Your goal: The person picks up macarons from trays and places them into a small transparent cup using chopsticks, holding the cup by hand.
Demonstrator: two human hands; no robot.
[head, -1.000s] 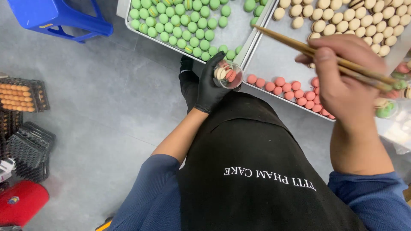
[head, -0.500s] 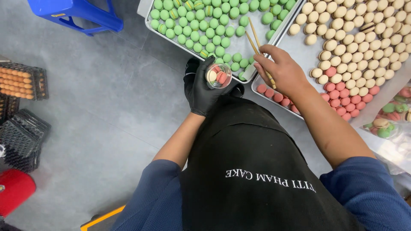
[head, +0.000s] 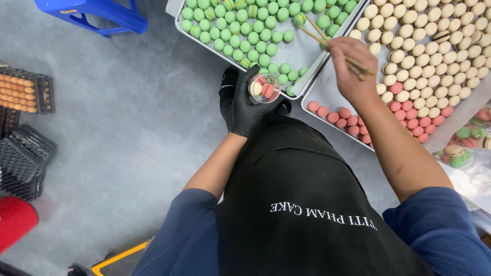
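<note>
My left hand [head: 240, 102], in a black glove, holds a small clear cup [head: 264, 88] with a cream and a pink macaron inside, just below the steel tray [head: 307, 53] of green macarons [head: 240, 36]. My bare right hand [head: 350, 64] grips a pair of wooden chopsticks [head: 319, 33] whose tips reach a green macaron [head: 299, 19] on that tray. The hand itself hovers over the seam between the two trays.
A second tray [head: 319, 89] on the right holds cream macarons [head: 434, 46] and pink ones [head: 404, 115]. Filled clear cups [head: 463, 148] lie at the right edge. A blue stool [head: 97, 13], egg cartons [head: 23, 94], black crates [head: 20, 161] and a red object [head: 15, 222] sit on the grey floor at left.
My right hand has swung left from the cream and pink tray, bringing the chopstick tips over the green tray. The left hand with the cup has stayed nearly still.
</note>
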